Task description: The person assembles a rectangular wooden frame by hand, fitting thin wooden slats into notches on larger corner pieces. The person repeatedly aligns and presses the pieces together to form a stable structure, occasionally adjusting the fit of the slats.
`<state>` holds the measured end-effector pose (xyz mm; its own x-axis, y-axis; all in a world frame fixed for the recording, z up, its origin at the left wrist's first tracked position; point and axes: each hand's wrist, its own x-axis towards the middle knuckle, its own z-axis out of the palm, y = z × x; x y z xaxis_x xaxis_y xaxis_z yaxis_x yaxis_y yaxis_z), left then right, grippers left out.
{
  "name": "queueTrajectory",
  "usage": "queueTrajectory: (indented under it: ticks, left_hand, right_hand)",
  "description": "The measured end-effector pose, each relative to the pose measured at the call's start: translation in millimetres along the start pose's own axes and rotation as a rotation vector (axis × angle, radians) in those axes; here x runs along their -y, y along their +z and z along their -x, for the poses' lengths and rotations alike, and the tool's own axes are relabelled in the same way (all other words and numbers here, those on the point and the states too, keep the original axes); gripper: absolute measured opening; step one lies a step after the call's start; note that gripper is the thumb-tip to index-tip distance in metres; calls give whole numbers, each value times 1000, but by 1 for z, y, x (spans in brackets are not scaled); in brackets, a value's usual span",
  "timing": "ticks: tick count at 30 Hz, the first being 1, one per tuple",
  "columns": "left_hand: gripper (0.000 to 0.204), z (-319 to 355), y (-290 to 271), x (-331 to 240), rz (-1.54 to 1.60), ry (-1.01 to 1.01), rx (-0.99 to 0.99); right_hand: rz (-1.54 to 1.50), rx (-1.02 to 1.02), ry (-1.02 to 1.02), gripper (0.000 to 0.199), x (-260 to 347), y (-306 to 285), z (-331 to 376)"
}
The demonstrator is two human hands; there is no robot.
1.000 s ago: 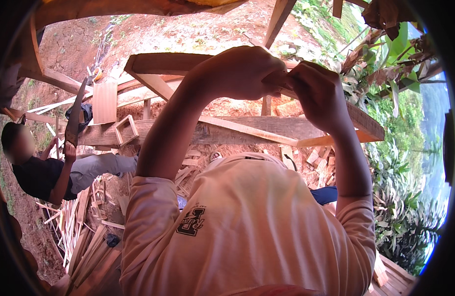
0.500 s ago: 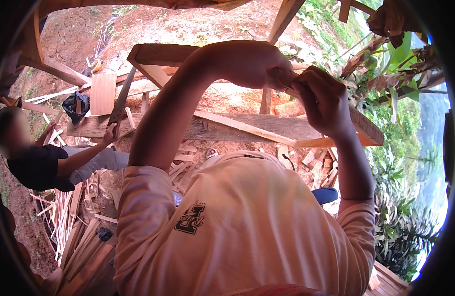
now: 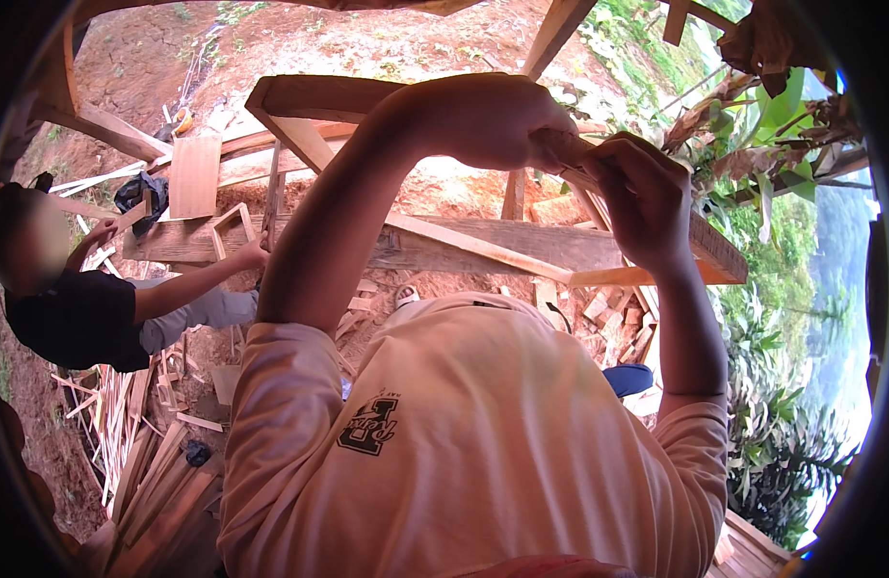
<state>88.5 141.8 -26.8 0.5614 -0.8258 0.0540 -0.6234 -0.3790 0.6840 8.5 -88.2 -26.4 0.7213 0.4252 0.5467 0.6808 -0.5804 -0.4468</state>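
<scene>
The left hand and right hand are close together, fingers bent, above the wooden plank; I cannot tell what they grip. The plank's long axis slants from far left to near right, both ends uncovered, with open earth beyond its far edge.

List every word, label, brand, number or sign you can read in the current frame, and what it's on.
Pale shirt of the wearer: a dark printed emblem with a big block letter and script; wording not copied here.
Beside that emblem: a smaller line of print, too small to read.
Co-worker's dark top: no lettering to be made out.
Wooden beam near the left hand: none to be made out.
</scene>
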Motion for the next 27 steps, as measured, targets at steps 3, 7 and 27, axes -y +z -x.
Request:
queueTrajectory:
  ticks: [3, 7, 27]
  left_hand:
    - [28, 1, 3, 2, -67, 39, -25]
    - [31, 2, 4, 4, -72, 40, -46]
    - [32, 9, 11, -5, -190, 6, -13]
  right_hand:
    - [3, -14, -36, 3, -1, 3, 0]
    - [5, -36, -67, 3, -2, 8, 1]
    - [-16, 120, -55, 2, -3, -4, -3]
